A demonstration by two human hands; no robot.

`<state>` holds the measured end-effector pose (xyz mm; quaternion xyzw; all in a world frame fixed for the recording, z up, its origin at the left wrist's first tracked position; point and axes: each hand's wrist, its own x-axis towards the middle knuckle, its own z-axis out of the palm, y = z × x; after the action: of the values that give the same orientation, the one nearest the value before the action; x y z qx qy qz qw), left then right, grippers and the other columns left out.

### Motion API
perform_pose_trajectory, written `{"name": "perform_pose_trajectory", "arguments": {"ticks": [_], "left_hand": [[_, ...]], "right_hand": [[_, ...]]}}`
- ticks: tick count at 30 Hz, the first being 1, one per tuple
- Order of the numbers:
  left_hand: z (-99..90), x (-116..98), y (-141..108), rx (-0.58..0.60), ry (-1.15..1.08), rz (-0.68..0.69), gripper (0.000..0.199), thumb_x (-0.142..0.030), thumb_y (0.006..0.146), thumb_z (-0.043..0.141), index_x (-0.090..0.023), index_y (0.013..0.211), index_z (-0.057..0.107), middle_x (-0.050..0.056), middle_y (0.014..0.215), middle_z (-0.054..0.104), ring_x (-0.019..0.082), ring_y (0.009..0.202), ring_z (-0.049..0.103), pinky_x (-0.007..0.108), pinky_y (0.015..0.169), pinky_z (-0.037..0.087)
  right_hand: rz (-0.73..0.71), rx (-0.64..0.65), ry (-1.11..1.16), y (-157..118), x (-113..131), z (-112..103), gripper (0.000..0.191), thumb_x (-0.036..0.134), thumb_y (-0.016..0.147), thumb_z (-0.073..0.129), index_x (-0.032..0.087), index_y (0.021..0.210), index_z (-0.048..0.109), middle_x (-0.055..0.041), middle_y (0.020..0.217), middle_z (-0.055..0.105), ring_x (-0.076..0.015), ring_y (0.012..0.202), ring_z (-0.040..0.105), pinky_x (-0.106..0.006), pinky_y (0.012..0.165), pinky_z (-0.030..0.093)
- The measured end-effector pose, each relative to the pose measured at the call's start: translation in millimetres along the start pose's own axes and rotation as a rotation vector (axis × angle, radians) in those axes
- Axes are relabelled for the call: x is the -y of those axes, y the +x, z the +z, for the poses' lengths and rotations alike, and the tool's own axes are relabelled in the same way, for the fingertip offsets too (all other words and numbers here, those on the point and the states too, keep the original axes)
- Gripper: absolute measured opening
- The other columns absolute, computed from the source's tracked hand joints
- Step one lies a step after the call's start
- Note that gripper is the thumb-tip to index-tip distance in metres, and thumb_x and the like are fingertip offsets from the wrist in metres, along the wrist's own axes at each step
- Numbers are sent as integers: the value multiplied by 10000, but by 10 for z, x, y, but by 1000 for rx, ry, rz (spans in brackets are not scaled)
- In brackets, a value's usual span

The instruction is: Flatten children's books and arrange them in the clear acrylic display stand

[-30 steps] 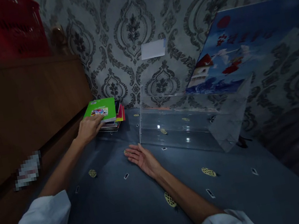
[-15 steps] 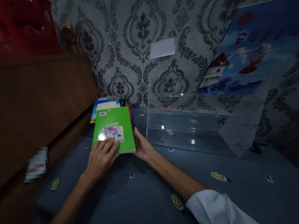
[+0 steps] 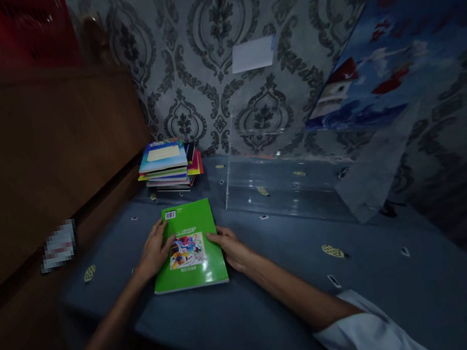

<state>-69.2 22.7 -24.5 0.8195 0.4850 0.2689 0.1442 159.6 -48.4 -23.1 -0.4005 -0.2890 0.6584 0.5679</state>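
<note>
A green book (image 3: 191, 221) with a barcode and a colourful picture lies on or just above the blue patterned cloth, near the front edge. My left hand (image 3: 155, 251) grips its left side, thumb on the cover. On the right edge, my right hand (image 3: 233, 248) holds it with the thumb on top and the other fingers partly hidden. Beyond the book stands a stack of books (image 3: 167, 165) with a blue-and-white one on top.
A clear acrylic stand (image 3: 281, 194) is right of the stack. A blue picture board (image 3: 361, 82) leans at the right. Along the left runs a wooden cabinet (image 3: 40, 141) bearing a red plastic basket (image 3: 22, 37). Patterned wallpaper (image 3: 183, 117) rises behind the cloth-covered table (image 3: 288, 285).
The green book has moved toward me, away from the stack, which now shows fully. My left hand has shifted from the cover's lower part to its left edge. The view has tilted slightly down.
</note>
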Motion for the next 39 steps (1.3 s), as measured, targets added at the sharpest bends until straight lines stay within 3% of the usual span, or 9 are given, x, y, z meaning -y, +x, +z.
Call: {"name": "perform_pose_trajectory", "arguments": {"ticks": [5, 10, 15, 24, 30, 35, 39], "left_hand": [[120, -135, -140, 0, 22, 66, 505, -422, 980, 428, -147, 1393, 523, 168, 1515, 489, 277, 1397, 489, 477, 1163, 397], [195, -368, -266, 2, 11, 114, 505, -417, 1001, 400, -135, 1401, 524, 171, 1525, 477, 274, 1388, 500, 454, 1161, 409], [291, -673, -367, 26, 47, 169, 476, -404, 1006, 425, -167, 1408, 518, 155, 1510, 497, 275, 1367, 518, 452, 1149, 424], [475, -1215, -335, 147, 45, 290, 465, -383, 1001, 450, -159, 1404, 508, 172, 1490, 492, 298, 1349, 522, 457, 1123, 449], [513, -1276, -187, 167, 110, 370, 428, -367, 991, 456, -184, 1371, 527, 170, 1437, 517, 335, 1374, 471, 531, 1115, 432], [550, -1276, -4, 173, 135, 435, 431, -345, 993, 430, -174, 1379, 519, 160, 1449, 529, 307, 1370, 491, 503, 1149, 412], [588, -1334, 99, 181, 158, 454, 436, -330, 997, 417, -162, 1384, 526, 153, 1446, 546, 295, 1362, 508, 483, 1160, 414]], "right_hand": [[24, -102, -75, -342, 34, -106, 352, 264, 616, 861, 206, 897, 657, -8, 805, 765, -213, 739, 723, -300, 632, 566], [23, -52, -213, -700, 183, -264, 353, 346, 666, 853, 188, 905, 648, 33, 652, 687, -157, 602, 672, -252, 536, 541], [38, -62, -337, -938, 333, -502, 438, 445, 680, 828, 195, 968, 612, 66, 555, 644, -131, 440, 611, -205, 374, 463], [11, -145, -778, -1338, 689, -980, 456, 532, 783, 698, 155, 1030, 630, 44, 485, 621, -148, 338, 555, -233, 331, 394], [-281, -309, -1145, -1363, 830, -1212, 336, 351, 838, 639, 198, 1132, 695, 38, 544, 654, -163, 470, 596, -279, 518, 439], [-449, -344, -1270, -1158, 756, -1253, 291, 275, 862, 592, 244, 1129, 704, -61, 996, 755, -234, 860, 684, -356, 777, 506], [-536, -359, -1300, -1062, 635, -1251, 319, 263, 892, 525, 209, 1162, 684, -104, 1070, 703, -263, 988, 642, -412, 894, 497]]}}
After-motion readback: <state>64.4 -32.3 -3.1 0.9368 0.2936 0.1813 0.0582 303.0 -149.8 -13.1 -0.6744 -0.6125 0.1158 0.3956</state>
